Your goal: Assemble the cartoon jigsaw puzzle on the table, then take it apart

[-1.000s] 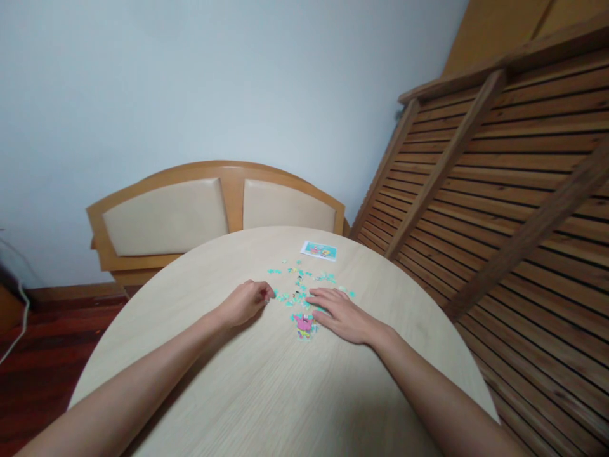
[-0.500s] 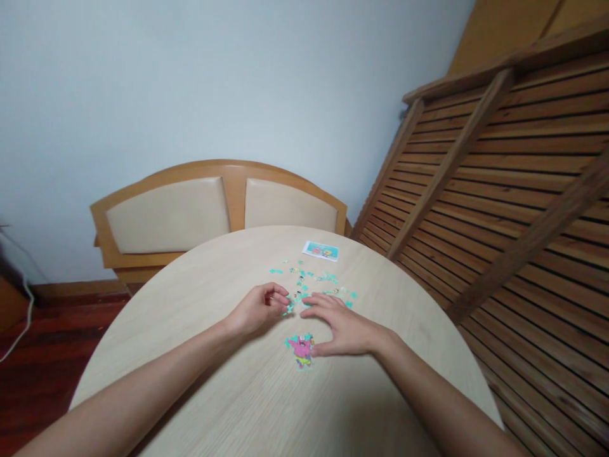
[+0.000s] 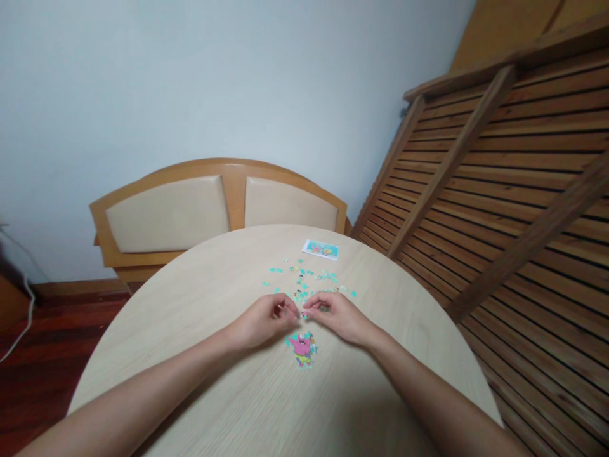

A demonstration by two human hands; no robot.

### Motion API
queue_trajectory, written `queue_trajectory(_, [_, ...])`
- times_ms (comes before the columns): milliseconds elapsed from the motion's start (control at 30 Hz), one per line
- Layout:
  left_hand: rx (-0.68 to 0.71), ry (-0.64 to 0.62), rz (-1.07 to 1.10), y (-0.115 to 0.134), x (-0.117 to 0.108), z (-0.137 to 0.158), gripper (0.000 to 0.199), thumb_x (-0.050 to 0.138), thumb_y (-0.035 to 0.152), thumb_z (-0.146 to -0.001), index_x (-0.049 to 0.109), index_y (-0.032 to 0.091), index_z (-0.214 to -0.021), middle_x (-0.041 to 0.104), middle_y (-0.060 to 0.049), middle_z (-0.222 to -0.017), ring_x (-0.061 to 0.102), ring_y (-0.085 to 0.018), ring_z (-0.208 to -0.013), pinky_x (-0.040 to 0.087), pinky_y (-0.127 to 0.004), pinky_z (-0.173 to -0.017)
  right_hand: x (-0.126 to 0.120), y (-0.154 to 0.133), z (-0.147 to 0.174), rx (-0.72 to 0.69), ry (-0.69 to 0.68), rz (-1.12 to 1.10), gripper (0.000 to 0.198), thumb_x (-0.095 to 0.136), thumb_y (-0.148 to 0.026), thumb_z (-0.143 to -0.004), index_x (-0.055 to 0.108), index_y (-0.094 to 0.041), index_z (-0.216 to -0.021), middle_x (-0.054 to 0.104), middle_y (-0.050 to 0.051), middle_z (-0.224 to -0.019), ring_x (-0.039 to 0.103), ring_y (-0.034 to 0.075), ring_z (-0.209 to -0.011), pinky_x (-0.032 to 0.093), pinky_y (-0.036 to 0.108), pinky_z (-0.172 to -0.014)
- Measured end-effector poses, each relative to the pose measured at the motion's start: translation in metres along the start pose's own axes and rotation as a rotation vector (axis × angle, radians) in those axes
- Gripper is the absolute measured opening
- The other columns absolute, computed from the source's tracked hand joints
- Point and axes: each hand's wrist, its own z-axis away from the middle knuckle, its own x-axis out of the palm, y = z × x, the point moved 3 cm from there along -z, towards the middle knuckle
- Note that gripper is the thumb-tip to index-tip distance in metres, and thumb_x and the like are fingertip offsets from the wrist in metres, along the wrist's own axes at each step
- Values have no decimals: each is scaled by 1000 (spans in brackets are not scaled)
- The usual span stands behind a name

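Observation:
My right hand point(image 3: 337, 314) is closed in a pinch on a small puzzle piece point(image 3: 304, 315) that shows a bit of pink. Just left of it, my left hand point(image 3: 272, 317) has its thumb and fingers curled together. Its fingertips come close to the same piece, and whatever they hold is too small to make out. Below both hands lies a partly joined puzzle point(image 3: 302, 349) with a pink cartoon figure and teal edges. Loose puzzle pieces point(image 3: 301, 277), mostly teal, are scattered beyond the fingers; the hands hide some of them.
A printed picture card point(image 3: 321, 249) lies toward the far side of the round wooden table point(image 3: 200, 298). Behind the table stands a bench with a padded back point(image 3: 166, 216). Wooden slats point(image 3: 476, 209) lean along the right side.
My right hand has gone from spread fingers to a pinch on a puzzle piece. My left hand has shifted slightly right, bringing both sets of fingertips together above the joined puzzle.

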Motion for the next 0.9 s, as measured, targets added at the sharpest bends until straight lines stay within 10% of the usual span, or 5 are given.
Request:
queue_trajectory(167, [398, -239, -598, 39, 18, 27, 19, 55, 33, -97, 69, 20, -100, 72, -5, -96, 67, -21, -90, 52, -31, -82, -7, 13, 0, 55, -5, 4, 32, 74, -44, -82, 74, -14, -90, 75, 7, -82, 67, 20, -79, 51, 30, -73])
queue_trajectory(333, [690, -390, -725, 44, 38, 37, 27, 55, 40, -99, 65, 19, -113, 68, -10, -121, 65, -26, -110, 51, -36, -96, -12, 9, 1, 8, -37, 105, 22, 68, -35, -87, 77, -16, -93, 78, 7, -93, 69, 21, -88, 51, 33, -82])
queue_trajectory(900, [792, -447, -721, 35, 41, 39, 44, 57, 43, -92, 62, 12, -123, 65, -17, -130, 63, -32, -119, 53, -42, -98, -18, 12, 12, -41, -275, 175, 19, 61, -26, -87, 76, -16, -93, 76, 4, -87, 67, 18, -79, 49, 27, -73])
